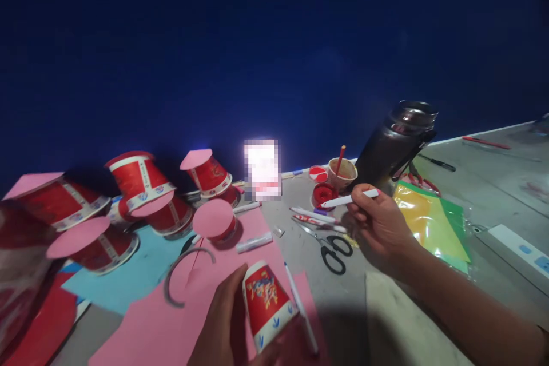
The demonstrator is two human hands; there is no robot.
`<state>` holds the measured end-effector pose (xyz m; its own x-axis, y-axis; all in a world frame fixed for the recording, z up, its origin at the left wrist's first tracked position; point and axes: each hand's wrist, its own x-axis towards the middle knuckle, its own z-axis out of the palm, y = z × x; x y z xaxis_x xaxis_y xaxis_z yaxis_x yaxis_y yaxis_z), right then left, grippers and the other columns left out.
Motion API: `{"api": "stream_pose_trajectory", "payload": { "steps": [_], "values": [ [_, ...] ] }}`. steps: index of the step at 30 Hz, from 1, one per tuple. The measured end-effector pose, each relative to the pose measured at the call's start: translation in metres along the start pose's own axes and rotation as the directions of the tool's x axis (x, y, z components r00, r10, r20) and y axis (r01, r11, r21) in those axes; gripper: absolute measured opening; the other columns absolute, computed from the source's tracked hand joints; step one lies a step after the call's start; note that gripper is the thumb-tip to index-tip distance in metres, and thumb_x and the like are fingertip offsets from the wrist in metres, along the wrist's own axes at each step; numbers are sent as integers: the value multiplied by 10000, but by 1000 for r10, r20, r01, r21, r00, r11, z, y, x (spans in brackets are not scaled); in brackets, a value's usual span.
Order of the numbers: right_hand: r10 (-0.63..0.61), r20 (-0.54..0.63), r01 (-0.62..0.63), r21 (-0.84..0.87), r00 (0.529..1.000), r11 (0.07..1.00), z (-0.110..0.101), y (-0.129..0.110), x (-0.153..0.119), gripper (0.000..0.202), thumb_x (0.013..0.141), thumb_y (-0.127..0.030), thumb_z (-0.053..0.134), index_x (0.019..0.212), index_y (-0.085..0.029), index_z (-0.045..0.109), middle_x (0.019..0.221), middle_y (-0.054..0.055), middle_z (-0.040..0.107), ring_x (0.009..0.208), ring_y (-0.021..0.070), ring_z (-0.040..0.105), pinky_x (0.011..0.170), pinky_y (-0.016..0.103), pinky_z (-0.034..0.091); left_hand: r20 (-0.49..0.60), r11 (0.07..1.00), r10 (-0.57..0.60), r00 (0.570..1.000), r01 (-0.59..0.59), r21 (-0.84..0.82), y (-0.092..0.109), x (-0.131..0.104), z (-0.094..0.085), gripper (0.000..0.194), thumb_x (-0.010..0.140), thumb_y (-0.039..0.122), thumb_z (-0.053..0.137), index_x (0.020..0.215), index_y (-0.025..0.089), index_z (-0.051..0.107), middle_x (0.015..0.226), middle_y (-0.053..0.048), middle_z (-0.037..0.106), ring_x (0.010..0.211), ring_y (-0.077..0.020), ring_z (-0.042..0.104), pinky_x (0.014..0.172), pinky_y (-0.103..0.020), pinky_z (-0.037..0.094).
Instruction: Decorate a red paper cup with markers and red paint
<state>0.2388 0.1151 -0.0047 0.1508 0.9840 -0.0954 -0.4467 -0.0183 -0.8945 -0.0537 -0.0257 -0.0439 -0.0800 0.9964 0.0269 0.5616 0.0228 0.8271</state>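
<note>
My left hand (221, 320) is closed around a red and white paper cup (268, 297), tilted, with a gold picture and small blue marks along its white band. In my right hand (381, 220) a white marker (338, 201) is pinched between thumb and fingers, its tip pointing left over or near an open pot of red paint or paste (325, 193). I cannot tell whether the tip touches the pot. Black-handled scissors (332, 254) lie on the table between my hands. Beside the cup is another white marker (302, 309).
Several red cups (214, 174) with pink paper discs stand at the left on blue and pink paper (141, 329). A dark thermos (390, 140) and a paper cup holding a red stick (343, 171) stand behind. Colored sheets (433, 223) and a power strip (521, 251) lie right.
</note>
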Motion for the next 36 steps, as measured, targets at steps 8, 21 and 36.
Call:
{"api": "stream_pose_trajectory", "payload": {
  "steps": [8, 21, 36],
  "values": [
    [279, 251, -285, -11, 927, 958, 25, -16, -69, 317, 725, -424, 944, 862, -168, 816, 531, -59, 471, 451, 40, 355, 410, 131, 359, 91, 941, -40, 995, 68, -331, 39, 0, -14, 816, 809, 247, 827, 1516, 328, 428, 1500, -133, 605, 1332, -353, 663, 1042, -542, 623],
    [-200, 302, 331, -486, 932, 809, 1, 3, -130, 128, 887, -365, 830, 865, -243, 801, 730, 33, 741, 580, 156, 654, 514, 226, 525, -3, 970, 170, 985, -168, -174, 46, -5, 0, 775, 838, 340, 891, 1473, 383, 448, 1475, -80, 504, 1354, -303, 589, 1141, -548, 546],
    [-367, 620, 705, -476, 693, 526, 12, 3, -131, 179, 980, -354, 763, 834, -252, 743, 694, -10, 748, 562, 140, 690, 530, 225, 500, -21, 942, 334, 942, -334, 21, 42, -9, 4, 845, 807, 260, 904, 1487, 336, 408, 1436, -103, 490, 1319, -300, 571, 1089, -482, 556]
  ]
}}
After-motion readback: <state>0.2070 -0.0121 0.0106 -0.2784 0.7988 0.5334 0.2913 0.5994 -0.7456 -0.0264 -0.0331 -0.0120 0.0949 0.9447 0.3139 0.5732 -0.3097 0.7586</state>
